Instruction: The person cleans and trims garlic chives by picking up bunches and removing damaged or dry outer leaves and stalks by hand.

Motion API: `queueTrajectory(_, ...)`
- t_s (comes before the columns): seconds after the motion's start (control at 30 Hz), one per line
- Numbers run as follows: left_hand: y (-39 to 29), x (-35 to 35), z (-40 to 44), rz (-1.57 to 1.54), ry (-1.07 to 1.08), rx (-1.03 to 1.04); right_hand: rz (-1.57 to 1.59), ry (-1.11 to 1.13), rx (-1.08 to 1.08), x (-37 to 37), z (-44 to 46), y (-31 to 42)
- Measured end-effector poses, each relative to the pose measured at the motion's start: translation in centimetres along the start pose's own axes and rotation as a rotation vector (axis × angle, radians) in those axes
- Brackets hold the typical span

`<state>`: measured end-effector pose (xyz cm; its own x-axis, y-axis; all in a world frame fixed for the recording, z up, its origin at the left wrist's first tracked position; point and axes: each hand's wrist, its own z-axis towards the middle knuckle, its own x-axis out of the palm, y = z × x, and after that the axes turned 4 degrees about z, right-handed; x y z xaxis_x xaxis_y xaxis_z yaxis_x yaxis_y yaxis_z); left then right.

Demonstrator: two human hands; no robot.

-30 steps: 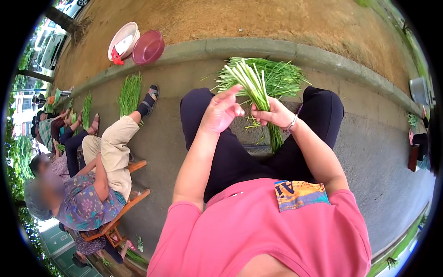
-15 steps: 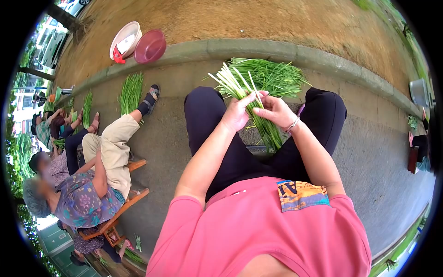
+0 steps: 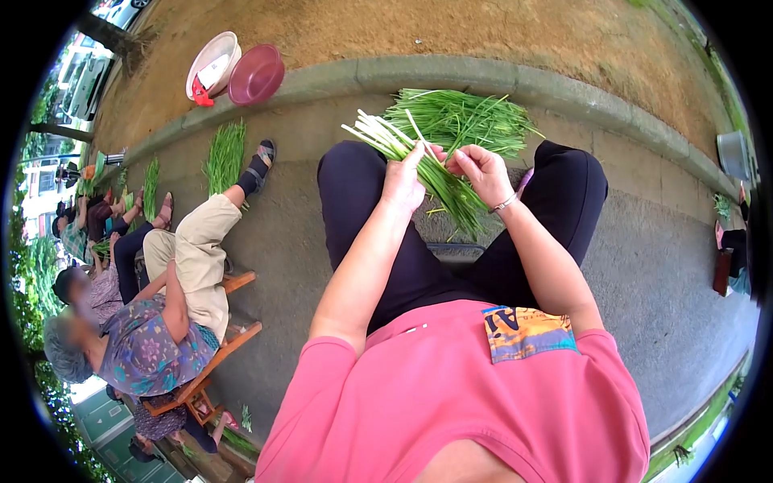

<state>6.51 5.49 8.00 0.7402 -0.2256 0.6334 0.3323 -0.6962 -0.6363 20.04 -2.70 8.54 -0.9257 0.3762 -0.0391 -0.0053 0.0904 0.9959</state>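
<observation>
A bunch of garlic chives (image 3: 378, 137), white stem ends pointing up and left, lies in my left hand (image 3: 404, 183), its fingers closed round the stems. The green leaves hang down to the right between my knees. My right hand (image 3: 485, 179), with a bracelet at the wrist, is pinched at the bunch's right side, on thin chive stalks partly hidden by the fingertips. Just beyond both hands a larger pile of garlic chives (image 3: 467, 121) rests on the pavement.
A stone kerb (image 3: 386, 76) runs behind the pile, with bare soil past it. A pale basin (image 3: 213, 68) and a dark pink basin (image 3: 256, 75) stand at the upper left. Seated people (image 3: 153, 346) line the left side, near another chive pile (image 3: 224, 157). A metal pot (image 3: 733, 155) is far right.
The bunch has tipped further left, its white ends now lower. My right hand has drawn slightly away from my left, its fingers now pinched together.
</observation>
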Motion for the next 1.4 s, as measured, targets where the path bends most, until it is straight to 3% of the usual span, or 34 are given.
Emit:
queueTrajectory(0.07, 0.6, 0.0, 0.1, 0.037, -0.001, 0.060, -0.005, 0.043, 0.002, 0.5, 0.1, 0.8)
queueTrajectory(0.13, 1.0, 0.5, 0.2, 0.071, 0.000, 0.122, -0.131, -0.018, -0.163, 1.1, 0.1, 0.8)
queueTrajectory(0.33, 1.8, 1.9, -0.6, 0.360, 0.127, 0.120, 0.233, 0.008, 0.110, 0.6, 1.2, 0.1)
queueTrajectory(0.4, 1.7, 2.1, -0.9, 0.364, 0.110, 0.078, 0.465, 0.020, 0.194, 0.1, 1.2, 0.8)
queueTrajectory(0.47, 1.3, 1.6, -1.0, 0.394, 0.170, -0.003, 0.528, -0.076, 0.195, -0.8, 2.0, -0.1)
queueTrajectory(0.6, 0.5, 1.5, -1.6, 0.409, 0.207, -0.048, 0.733, -0.058, 0.320, -3.1, 2.7, 0.5)
queueTrajectory(0.97, -0.1, 0.5, -1.7, 0.439, 0.209, -0.028, 0.808, -0.204, 0.275, -4.9, 3.1, 0.4)
queueTrajectory(1.4, 0.2, 1.7, -2.1, 0.570, 0.142, -0.055, 0.649, -0.119, 0.220, -3.1, 3.0, -0.2)
